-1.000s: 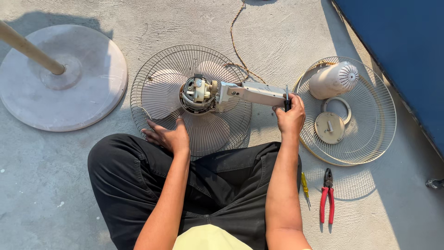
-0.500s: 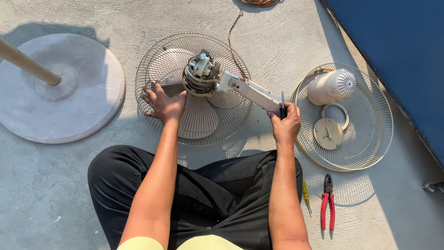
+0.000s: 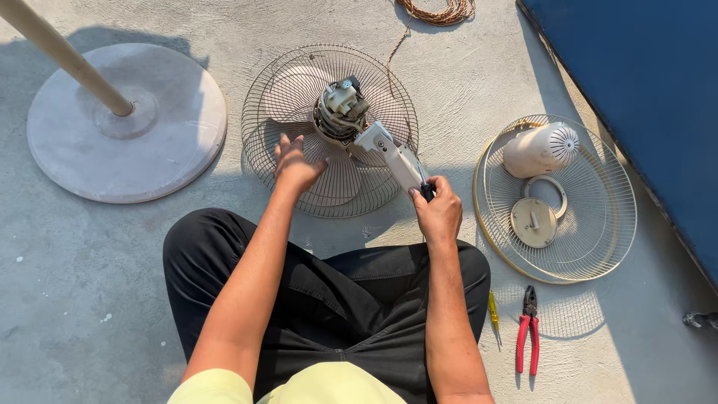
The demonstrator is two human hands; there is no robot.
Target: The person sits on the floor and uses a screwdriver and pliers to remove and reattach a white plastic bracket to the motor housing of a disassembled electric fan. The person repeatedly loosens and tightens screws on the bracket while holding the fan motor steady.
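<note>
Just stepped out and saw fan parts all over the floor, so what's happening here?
A person sits cross-legged on the concrete with a fan taken apart. The left hand rests on the wire guard over the blades, while the right hand grips a dark-handled tool at the fan's neck, below the bare motor. The other guard, holding the motor cover, and red pliers lie to the right.

From my remote view, my right hand [image 3: 440, 213] covers most of the dark tool handle [image 3: 427, 191]; I cannot tell the tool type. The pole [image 3: 63, 58] exits the far left corner. The coiled cord [image 3: 437, 10] is cropped at the far edge. A dark object [image 3: 701, 320] at the right edge is unidentifiable.
</note>
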